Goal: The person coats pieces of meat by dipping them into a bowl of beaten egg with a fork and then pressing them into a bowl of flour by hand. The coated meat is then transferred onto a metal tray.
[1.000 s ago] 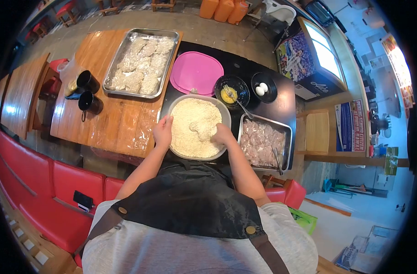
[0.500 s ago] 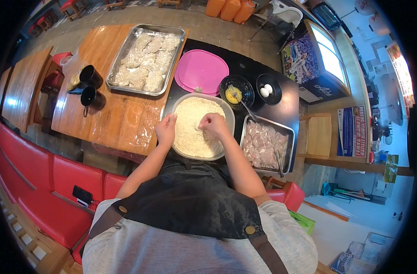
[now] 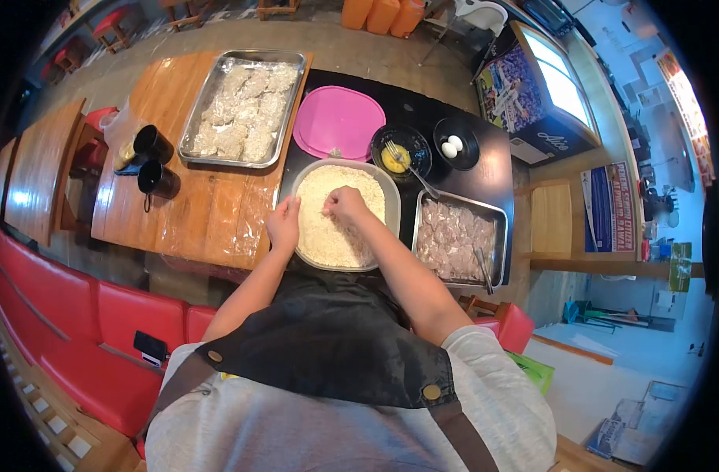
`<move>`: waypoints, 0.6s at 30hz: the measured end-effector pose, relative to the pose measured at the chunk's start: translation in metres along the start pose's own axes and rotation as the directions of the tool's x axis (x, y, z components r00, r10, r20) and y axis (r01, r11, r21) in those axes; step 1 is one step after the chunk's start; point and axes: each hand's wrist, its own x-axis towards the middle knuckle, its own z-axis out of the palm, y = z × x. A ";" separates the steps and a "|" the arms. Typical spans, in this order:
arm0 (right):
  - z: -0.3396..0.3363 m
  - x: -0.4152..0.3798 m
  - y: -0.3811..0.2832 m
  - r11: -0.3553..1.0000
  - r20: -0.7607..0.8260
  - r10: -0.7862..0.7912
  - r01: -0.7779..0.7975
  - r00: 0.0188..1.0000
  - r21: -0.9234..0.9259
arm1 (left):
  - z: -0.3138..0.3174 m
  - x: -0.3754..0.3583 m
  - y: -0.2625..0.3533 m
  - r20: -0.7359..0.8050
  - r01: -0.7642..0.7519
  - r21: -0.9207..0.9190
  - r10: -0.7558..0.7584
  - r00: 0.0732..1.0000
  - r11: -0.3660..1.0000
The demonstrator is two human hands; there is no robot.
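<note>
A large bowl of pale breadcrumbs (image 3: 303, 179) stands on the black table in front of me. My left hand (image 3: 284, 223) rests on the bowl's left rim, fingers over the edge. My right hand (image 3: 343, 204) hovers over the middle of the crumbs, fingers bunched; whether it holds anything I cannot tell. Right of the bowl lies a metal tray of raw meat pieces (image 3: 455, 240) with tongs (image 3: 480, 267) in it.
A foil-lined tray of breaded pieces (image 3: 243, 108) sits on the wooden table at far left. Behind the bowl are a pink lid (image 3: 337, 122), a black bowl of beaten egg with a fork (image 3: 398, 155) and a black dish with two eggs (image 3: 454, 146). Two black mugs (image 3: 153, 161) stand left.
My right hand has lifted from the bowl's right side and moved left to the middle of the crumbs. My left hand stays on the rim.
</note>
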 end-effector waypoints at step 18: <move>0.003 -0.046 0.069 0.861 -0.439 0.457 -0.262 0.773 0.436 | 0.000 -0.006 0.008 0.006 0.061 -0.015 -0.061 0.998 0.998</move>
